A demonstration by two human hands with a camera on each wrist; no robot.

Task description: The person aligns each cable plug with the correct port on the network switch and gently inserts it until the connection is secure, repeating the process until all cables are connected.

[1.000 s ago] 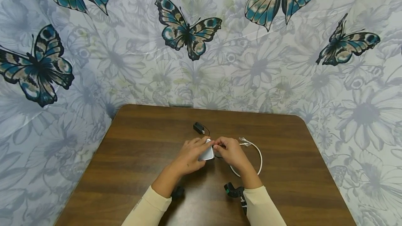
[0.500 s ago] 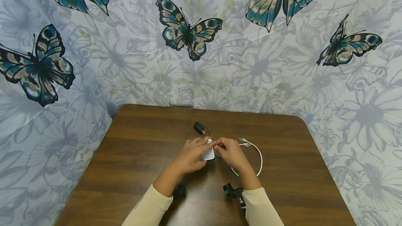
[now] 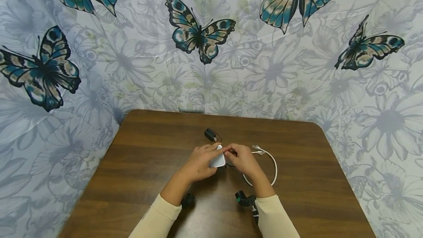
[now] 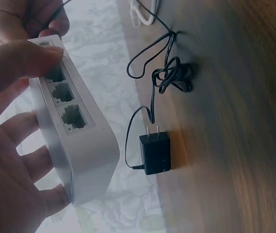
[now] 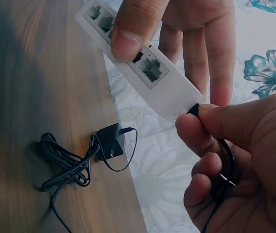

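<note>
A white Ethernet switch [image 3: 217, 161] with a row of ports is held up over the table by my left hand [image 3: 199, 162]. The thumb [image 4: 33, 58] of that hand lies across the port side, and its fingers wrap the back of the case. At the end of the switch, my right hand [image 3: 243, 160] pinches a small black power plug [image 5: 193, 109] between thumb and index finger. The plug's tip is right at the case's end wall and hidden from sight. Its thin black cord [image 5: 229, 153] runs down through the right hand's curled fingers.
A black power adapter [image 4: 155, 153] lies beyond the hands on the wooden table [image 3: 148, 135], prongs exposed. Beside it is a bundle of its black cord [image 5: 62, 162]. A white network cable [image 3: 275, 164] with clear connectors curves at the right. Butterfly-patterned fabric hangs behind the table.
</note>
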